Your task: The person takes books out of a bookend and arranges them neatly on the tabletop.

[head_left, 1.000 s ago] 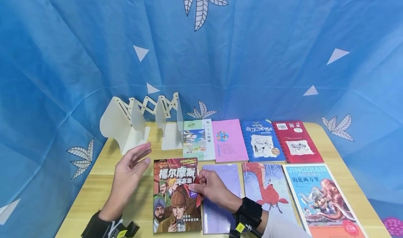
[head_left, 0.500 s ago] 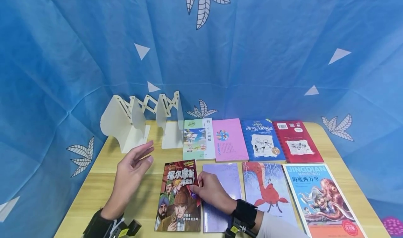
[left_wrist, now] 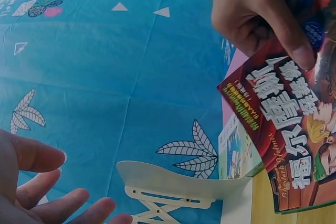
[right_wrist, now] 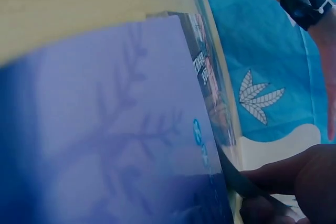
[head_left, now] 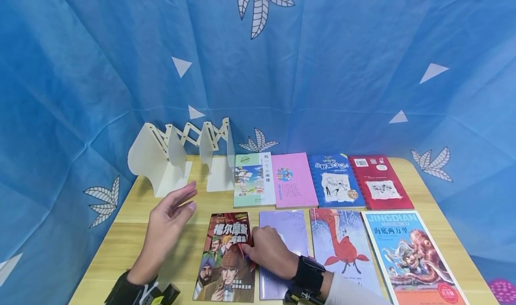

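Observation:
My right hand (head_left: 272, 251) pinches the right edge of a paperback book (head_left: 225, 262) with detective figures on its cover. In the left wrist view, the thumb of that hand lies on the cover of the book (left_wrist: 286, 111), whose lower part is out of frame. The book looks tilted, its left side lower. My left hand (head_left: 167, 229) hovers left of it, fingers extended and apart from it, holding nothing. A purple book (head_left: 282, 220), partly behind my right hand, lies on the table; the right wrist view shows this purple book (right_wrist: 121, 124) close up and blurred.
A white expandable bookend (head_left: 177, 161) stands at the back left. Along the back lie a green-and-white book (head_left: 251, 179), a pink book (head_left: 294, 179), a blue book (head_left: 336, 179) and a red book (head_left: 380, 182). Front right are a red-animal book (head_left: 342, 242) and an octopus book (head_left: 415, 255).
The detective book has tilted, so its cover looks narrower, and its top edge has come slightly toward me. My right hand moved slightly down with it; the left hand has hardly moved.

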A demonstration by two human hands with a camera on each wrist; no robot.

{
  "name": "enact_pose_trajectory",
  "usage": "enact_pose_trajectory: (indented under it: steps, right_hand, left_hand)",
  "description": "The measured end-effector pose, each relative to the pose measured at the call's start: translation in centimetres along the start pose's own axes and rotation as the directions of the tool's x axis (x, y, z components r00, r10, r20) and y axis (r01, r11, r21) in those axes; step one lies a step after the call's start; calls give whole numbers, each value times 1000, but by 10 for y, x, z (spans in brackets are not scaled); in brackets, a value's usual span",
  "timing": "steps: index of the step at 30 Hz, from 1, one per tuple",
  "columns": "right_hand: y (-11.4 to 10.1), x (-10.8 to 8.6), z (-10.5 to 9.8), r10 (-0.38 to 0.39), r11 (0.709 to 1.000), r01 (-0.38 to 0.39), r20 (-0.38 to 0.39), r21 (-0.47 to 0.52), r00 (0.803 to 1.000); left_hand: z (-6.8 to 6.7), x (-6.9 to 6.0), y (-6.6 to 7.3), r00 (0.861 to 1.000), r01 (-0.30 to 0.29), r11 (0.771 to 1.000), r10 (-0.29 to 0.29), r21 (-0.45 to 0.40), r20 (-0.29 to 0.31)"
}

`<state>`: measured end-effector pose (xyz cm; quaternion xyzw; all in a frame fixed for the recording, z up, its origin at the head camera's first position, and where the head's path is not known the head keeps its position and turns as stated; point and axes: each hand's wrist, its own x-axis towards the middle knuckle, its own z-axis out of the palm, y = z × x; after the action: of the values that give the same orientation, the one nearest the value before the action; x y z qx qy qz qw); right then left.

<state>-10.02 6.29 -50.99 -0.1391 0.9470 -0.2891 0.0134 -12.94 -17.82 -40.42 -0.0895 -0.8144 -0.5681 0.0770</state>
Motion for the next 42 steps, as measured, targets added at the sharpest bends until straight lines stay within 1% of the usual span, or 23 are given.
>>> enact_pose_trajectory:
  steps: [3,7,15,22,28,31,37,42]
  right_hand:
    - [1,1,-1,-18,998,20,25,-61,1000]
    - [4,4,-4,-39,996,43,50,-84,998]
    - [12,8,-4,-47,998,50,102,-25,994]
    - [12,8,-6,-72,997,74,98,-19,993]
    - [12,8,-8,-66,998,68,126,-12,990]
    - [12,8,-9,-60,998,62,121,-16,991]
    - [13,6,-9,-49,999,46,126,26,991]
    - [14,1,-12,-61,996,52,136,67,989]
  left_hand:
    - [0,0,0,1000,-3,1000,3,-8,0]
    - [1,-1,-1,1000,-7,1000,7,-17,4]
    - [2,0,1,1000,-11,1000,11,-24,9]
    - [2,-1,1,1000,-16,1000,16,-16,15]
    - [3,0,0,999,-26,999,26,-19,21]
    - [3,0,0,999,-30,999,30,-23,24]
    - [5,0,1,999,-27,999,28,-26,39]
    - [7,0,1,998,-10,1000,11,-14,66]
